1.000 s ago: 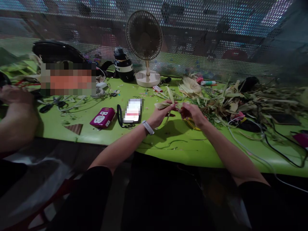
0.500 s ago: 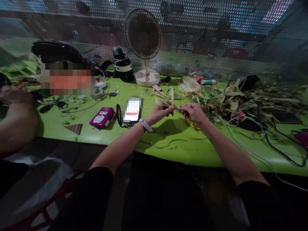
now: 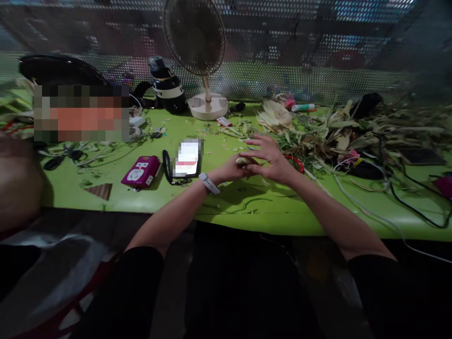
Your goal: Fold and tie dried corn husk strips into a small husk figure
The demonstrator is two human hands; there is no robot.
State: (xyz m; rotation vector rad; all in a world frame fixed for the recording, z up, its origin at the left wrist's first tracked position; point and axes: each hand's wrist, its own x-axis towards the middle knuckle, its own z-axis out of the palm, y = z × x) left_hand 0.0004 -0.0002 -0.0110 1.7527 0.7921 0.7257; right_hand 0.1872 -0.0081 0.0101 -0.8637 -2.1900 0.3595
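My left hand [image 3: 235, 168], with a pale wristband, is closed around a small pale strip of dried husk [image 3: 242, 161]; only its end shows between the fingers. Reaching across from the right, my right hand [image 3: 266, 157] has its fingers spread and its thumb side against the left fingertips and the husk. Both hands hover above the green table [image 3: 226, 221]. Just beyond the right wrist lies a red loop [image 3: 295, 164], perhaps a scissors handle, partly hidden by the hand.
Dried husks and stalks [image 3: 328, 136] heap up at the right, with cables running through. Left of my hands lie a phone [image 3: 187, 157] and a magenta power socket block [image 3: 141, 172]. A fan [image 3: 208, 106] and a black bottle [image 3: 168, 92] stand behind. Another person's arm [image 3: 21, 174] is at far left.
My right hand has opened from a pinch and moved left over the left fingers. The husk's fanned end no longer shows. A yellow loop under the right hand is gone from sight; a red one shows.
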